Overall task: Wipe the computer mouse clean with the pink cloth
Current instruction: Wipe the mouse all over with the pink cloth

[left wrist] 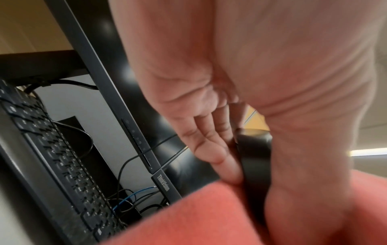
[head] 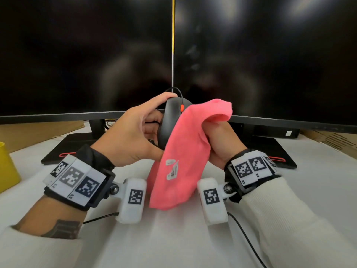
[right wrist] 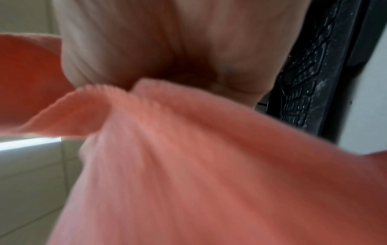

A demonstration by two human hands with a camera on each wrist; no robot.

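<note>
A black computer mouse (head: 171, 120) with an orange scroll wheel is held up off the desk, tilted on its side. My left hand (head: 135, 132) grips it, fingers curled over its far end and thumb at its near end. In the left wrist view the mouse (left wrist: 255, 157) sits between my fingers and thumb. The pink cloth (head: 181, 157) lies over the mouse's right side and hangs down to the desk, a white label on it. My right hand (head: 220, 140) grips the cloth from behind, fingers hidden under it. The pink cloth (right wrist: 199, 165) fills the right wrist view.
Two dark monitors (head: 87, 55) stand close behind on black bases (head: 67, 149). The mouse cable (head: 178, 91) runs up and back. A yellow box (head: 5, 167) sits at the left edge. A black keyboard (left wrist: 58, 157) lies behind the monitors with loose cables. White desk surface (head: 173, 238) spreads in front.
</note>
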